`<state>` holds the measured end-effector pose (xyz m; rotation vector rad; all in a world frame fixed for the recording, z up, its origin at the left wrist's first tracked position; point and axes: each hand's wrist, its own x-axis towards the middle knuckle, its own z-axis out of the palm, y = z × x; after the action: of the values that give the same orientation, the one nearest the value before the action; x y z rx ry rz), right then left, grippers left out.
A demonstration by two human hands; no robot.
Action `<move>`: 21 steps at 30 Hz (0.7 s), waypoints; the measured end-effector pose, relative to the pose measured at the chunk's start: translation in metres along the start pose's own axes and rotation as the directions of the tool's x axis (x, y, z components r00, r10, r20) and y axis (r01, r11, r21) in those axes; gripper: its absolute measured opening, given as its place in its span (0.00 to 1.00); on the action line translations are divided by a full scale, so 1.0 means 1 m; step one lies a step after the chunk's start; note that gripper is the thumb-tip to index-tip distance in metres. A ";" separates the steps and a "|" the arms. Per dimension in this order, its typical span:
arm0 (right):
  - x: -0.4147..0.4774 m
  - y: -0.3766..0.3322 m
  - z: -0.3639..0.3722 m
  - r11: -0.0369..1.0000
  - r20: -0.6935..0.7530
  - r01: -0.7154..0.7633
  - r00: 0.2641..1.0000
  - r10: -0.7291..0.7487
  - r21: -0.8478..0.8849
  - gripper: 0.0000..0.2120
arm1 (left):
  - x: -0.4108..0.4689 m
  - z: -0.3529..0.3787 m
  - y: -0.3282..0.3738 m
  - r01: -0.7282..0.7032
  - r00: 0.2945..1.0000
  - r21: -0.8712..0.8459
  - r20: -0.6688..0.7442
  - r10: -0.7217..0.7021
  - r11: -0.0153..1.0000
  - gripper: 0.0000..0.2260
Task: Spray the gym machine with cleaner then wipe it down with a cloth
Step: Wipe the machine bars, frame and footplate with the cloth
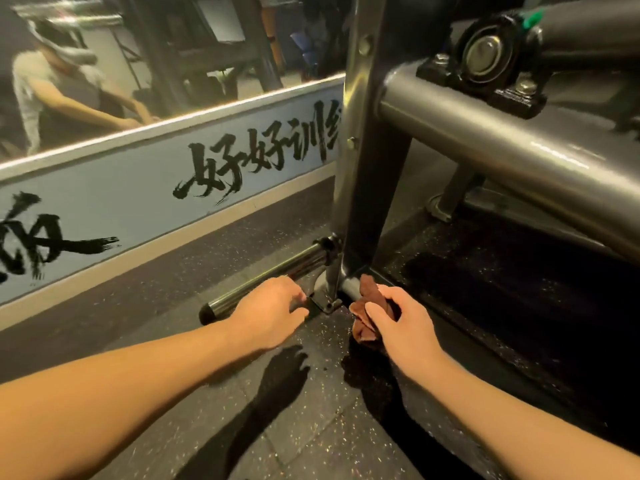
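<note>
The gym machine has a grey upright post [356, 161] bolted to the floor and a thick grey crossbar [485, 150] running right. A chrome peg [263, 278] juts left from the post's foot. My right hand [398, 327] grips a crumpled brown cloth [370, 299] and holds it against the low frame tube right of the foot. My left hand [270, 310] hovers with relaxed, spread fingers over the chrome peg beside the base plate [325, 303]. No spray bottle is in view.
A wall band with black brush lettering [156, 188] runs along the left, with a mirror [121, 64] above it reflecting a person. Speckled rubber flooring [311, 427] lies below my arms. A black bearing block [485, 60] sits on the crossbar.
</note>
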<state>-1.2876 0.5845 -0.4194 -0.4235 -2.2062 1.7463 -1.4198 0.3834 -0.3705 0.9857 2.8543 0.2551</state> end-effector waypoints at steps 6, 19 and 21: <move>0.049 -0.035 0.041 0.985 -0.038 0.166 0.985 -0.167 -0.042 0.09 | -0.010 -0.022 -0.049 0.102 0.991 0.107 -0.098 -0.092 0.989 0.19; 0.116 -0.012 0.140 0.882 0.208 0.267 0.958 -0.198 -0.388 0.21 | -0.043 -0.014 -0.110 0.370 0.928 -0.085 0.002 -0.371 0.925 0.17; 0.114 -0.010 0.144 0.857 0.310 0.321 0.929 -0.202 -0.403 0.18 | -0.038 -0.019 -0.111 0.359 0.933 -0.096 0.016 -0.359 0.928 0.17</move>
<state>-1.4508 0.5011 -0.4357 0.0266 -2.7074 1.1955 -1.4597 0.2718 -0.3717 0.4297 2.9188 0.3526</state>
